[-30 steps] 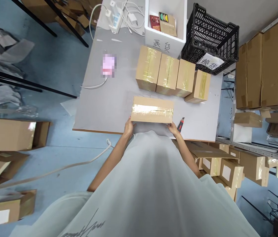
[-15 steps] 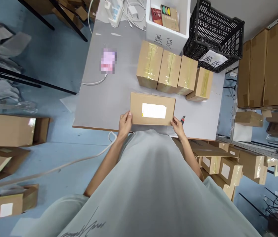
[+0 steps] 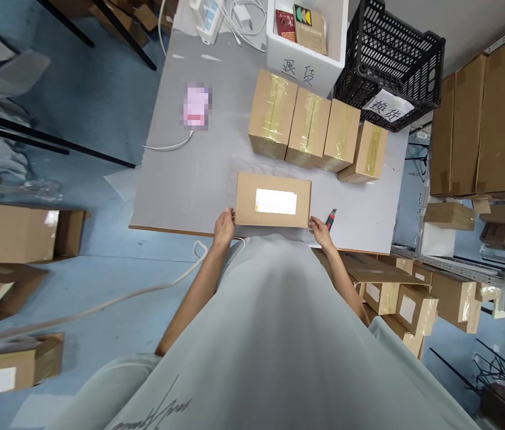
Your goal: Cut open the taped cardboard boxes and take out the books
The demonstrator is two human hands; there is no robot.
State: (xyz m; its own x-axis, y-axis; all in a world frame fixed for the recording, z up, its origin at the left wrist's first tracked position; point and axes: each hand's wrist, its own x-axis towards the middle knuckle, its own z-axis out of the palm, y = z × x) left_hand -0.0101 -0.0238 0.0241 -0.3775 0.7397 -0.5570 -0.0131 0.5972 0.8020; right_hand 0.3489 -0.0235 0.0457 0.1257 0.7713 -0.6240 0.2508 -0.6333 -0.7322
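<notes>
A brown cardboard box (image 3: 274, 185) with a white label on top lies near the front edge of the grey table (image 3: 198, 179). My left hand (image 3: 224, 224) grips its near left corner, fingers curled on the side. My right hand (image 3: 321, 229) holds the near right corner. Both hands are closed on the box, which rests flat on the table.
Several taped boxes (image 3: 310, 128) stand in a row behind it. A red-handled cutter (image 3: 331, 219) lies just right of my right hand. A white bin (image 3: 306, 42) and a black crate (image 3: 391, 57) sit at the back. Cartons fill the shelves (image 3: 476, 119) and floor.
The box has been turned over from its taped face to its labelled face. It has since settled flat on the table, with both hands still at its near corners.
</notes>
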